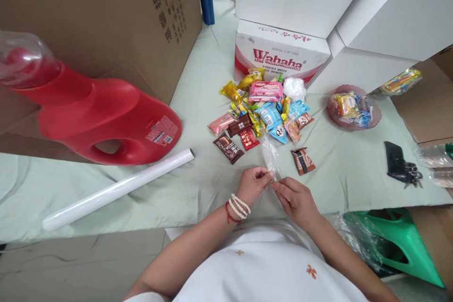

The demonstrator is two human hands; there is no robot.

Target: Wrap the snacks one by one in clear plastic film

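Between my hands is a clear plastic bag [270, 153], its far end pointing at a heap of wrapped snacks. My left hand [253, 183], with beads at the wrist, pinches the near end of the bag. Close beside it, my right hand [295, 198] pinches the same end. The heap holds pink wafer packs [265, 90], a blue packet [269, 115], yellow packets and a white bundle [294, 88]. Nearer to me lie a dark cocoa packet [228, 147], a red packet [249, 138] and, on the right, a brown packet [303, 161].
A large red jug-shaped container [106, 118] and a white roll [120, 188] lie left, before a big cardboard box [106, 19]. A Wahaha carton [281, 54] stands behind the snacks. To the right are a pink bowl [375, 115], keys [410, 174] and a green stool [417, 250].
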